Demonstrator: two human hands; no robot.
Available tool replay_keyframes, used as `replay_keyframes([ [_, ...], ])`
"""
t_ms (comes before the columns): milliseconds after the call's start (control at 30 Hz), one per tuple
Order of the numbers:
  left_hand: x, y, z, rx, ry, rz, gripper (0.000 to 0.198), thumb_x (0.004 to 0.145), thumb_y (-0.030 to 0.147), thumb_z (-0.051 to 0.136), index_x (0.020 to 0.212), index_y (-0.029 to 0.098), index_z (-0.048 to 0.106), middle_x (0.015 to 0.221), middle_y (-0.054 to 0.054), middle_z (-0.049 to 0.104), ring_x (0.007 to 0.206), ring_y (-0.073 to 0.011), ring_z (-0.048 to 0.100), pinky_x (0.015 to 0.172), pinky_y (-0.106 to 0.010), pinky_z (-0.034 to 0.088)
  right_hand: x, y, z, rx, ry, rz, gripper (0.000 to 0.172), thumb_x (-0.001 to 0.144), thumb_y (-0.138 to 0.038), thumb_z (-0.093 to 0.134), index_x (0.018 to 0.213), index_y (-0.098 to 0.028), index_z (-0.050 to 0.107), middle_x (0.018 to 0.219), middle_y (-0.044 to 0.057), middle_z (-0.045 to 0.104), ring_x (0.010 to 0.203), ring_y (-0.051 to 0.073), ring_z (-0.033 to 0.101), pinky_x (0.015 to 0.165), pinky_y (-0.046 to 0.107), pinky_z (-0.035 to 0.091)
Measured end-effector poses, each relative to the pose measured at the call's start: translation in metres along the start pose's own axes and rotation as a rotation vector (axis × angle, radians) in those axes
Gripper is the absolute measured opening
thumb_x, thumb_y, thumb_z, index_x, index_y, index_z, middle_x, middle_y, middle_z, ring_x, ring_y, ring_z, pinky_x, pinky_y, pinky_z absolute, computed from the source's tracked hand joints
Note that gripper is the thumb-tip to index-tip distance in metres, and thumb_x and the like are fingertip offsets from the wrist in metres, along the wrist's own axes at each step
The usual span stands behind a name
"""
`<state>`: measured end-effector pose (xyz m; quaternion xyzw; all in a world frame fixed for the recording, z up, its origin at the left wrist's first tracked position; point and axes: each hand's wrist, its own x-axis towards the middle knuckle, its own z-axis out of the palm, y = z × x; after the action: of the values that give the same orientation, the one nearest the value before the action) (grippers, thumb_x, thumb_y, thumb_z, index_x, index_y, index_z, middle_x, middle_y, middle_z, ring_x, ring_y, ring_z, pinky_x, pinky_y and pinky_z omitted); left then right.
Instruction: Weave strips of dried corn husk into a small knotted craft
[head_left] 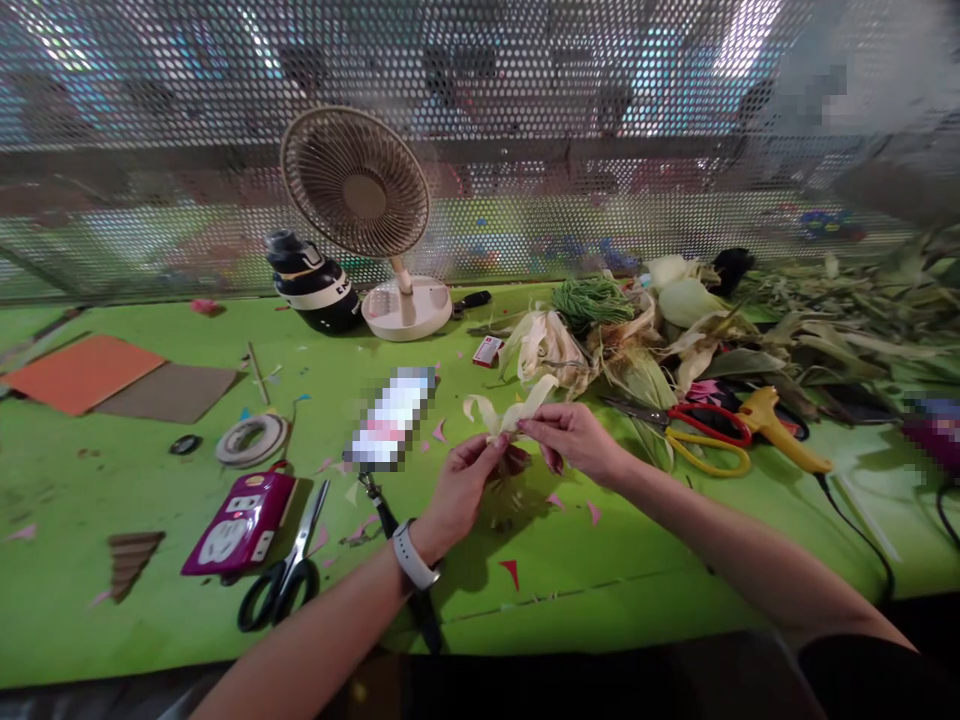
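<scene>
Both of my hands meet above the middle of the green table. My left hand point(472, 475), with a pale watch band at the wrist, pinches the base of a strip of pale corn husk point(517, 412). From the right, my right hand point(571, 437) pinches the same husk with thumb and finger. The husk's ends curl upward above my fingertips. Part of it is hidden behind the fingers. Just beyond lies a bunch of dried husks point(551, 350), with a bundle of green string point(592, 303) behind it. A phone point(394, 418) lies left of my hands.
Red-and-yellow scissors point(709, 440) and a yellow glue gun point(784, 430) with a cord lie at right, before a heap of husks point(840, 310). Black-handled scissors point(289, 575), a purple power strip point(244, 522) and tape point(253, 440) are at left. A fan point(405, 308) and bottle point(319, 290) stand behind.
</scene>
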<state>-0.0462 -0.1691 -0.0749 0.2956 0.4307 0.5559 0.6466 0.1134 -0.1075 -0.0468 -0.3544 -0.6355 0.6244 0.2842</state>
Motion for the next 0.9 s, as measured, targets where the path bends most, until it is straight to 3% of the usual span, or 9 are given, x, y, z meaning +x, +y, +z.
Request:
replay_keyframes([
  [200, -0.0027, 0.0005, 0.0046, -0.037, 0.05, -0.03, 0.029, 0.064, 0.038, 0.078, 0.077, 0.014, 0.071, 0.057, -0.001, 0.069, 0.056, -0.0136, 0.066, 0.063, -0.025, 0.053, 0.0006, 0.0006, -0.0004, -0.049, 0.001, -0.009, 0.036, 0.082, -0.047, 0.058, 0.074, -0.013, 0.062, 0.044, -0.006, 0.05, 0.036, 0.005, 0.044, 0.038, 0.016, 0.037],
  [367, -0.0025, 0.0003, 0.0077, -0.06, 0.092, 0.011, 0.027, 0.063, 0.038, 0.079, 0.072, 0.015, 0.068, 0.057, -0.001, 0.069, 0.055, -0.0133, 0.065, 0.059, -0.024, 0.054, 0.0008, 0.001, -0.0002, -0.06, 0.008, -0.03, 0.035, 0.084, -0.046, 0.056, 0.071, -0.014, 0.059, 0.046, -0.005, 0.052, 0.038, 0.006, 0.047, 0.04, 0.018, 0.039],
  [567, -0.0015, 0.0011, 0.0064, -0.095, 0.109, -0.034, 0.028, 0.062, 0.037, 0.079, 0.074, 0.015, 0.067, 0.057, 0.001, 0.067, 0.049, -0.0114, 0.062, 0.052, -0.022, 0.052, 0.0011, -0.0002, 0.0014, -0.07, 0.037, -0.048, 0.034, 0.083, -0.045, 0.057, 0.069, -0.014, 0.058, 0.049, -0.004, 0.054, 0.041, 0.007, 0.049, 0.043, 0.02, 0.042],
  [900, -0.0006, -0.0009, 0.0012, -0.119, 0.011, -0.075, 0.027, 0.065, 0.03, 0.079, 0.083, 0.016, 0.065, 0.067, -0.001, 0.07, 0.056, -0.011, 0.064, 0.057, -0.022, 0.053, 0.001, 0.002, -0.0001, -0.028, 0.083, -0.044, 0.031, 0.083, -0.044, 0.059, 0.071, -0.015, 0.058, 0.048, -0.004, 0.053, 0.041, 0.007, 0.048, 0.042, 0.02, 0.041],
])
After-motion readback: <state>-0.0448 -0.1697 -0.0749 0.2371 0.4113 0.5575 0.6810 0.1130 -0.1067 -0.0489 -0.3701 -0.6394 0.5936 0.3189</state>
